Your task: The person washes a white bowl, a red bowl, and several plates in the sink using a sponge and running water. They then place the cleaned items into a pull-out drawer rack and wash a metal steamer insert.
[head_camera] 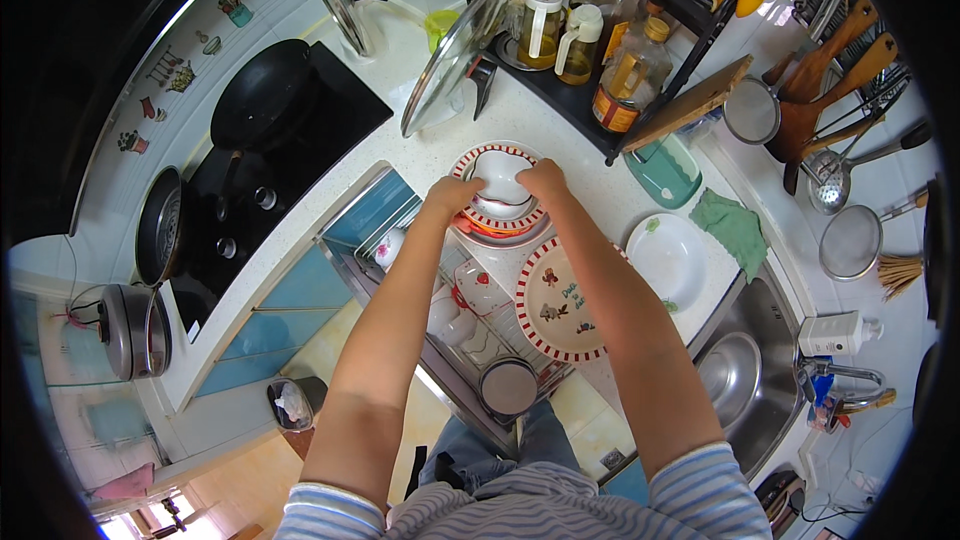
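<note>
A white scalloped-rim bowl (pixel 501 174) sits at the top of a stack of plates on the countertop. My left hand (pixel 453 196) grips its left edge, thumb over the rim. On the opposite side my right hand (pixel 543 178) holds the rim in the same way. Beneath the bowl, a plate with a red-and-white striped rim (pixel 501 224) and other dishes show in part. A larger cream plate with a striped rim and printed animals (pixel 551 300) lies nearer to me, partly covered by my right forearm. To its right is a white plate with green leaf prints (pixel 664 259).
Below the counter, a pulled-out wire dish drawer (pixel 487 345) holds bowls and a pot. A glass lid (pixel 450 60) stands behind the stack. At the right are a green container (pixel 664 172), a green cloth (pixel 731 229) and the sink (pixel 776 382); a wok (pixel 262 97) is on the left cooktop.
</note>
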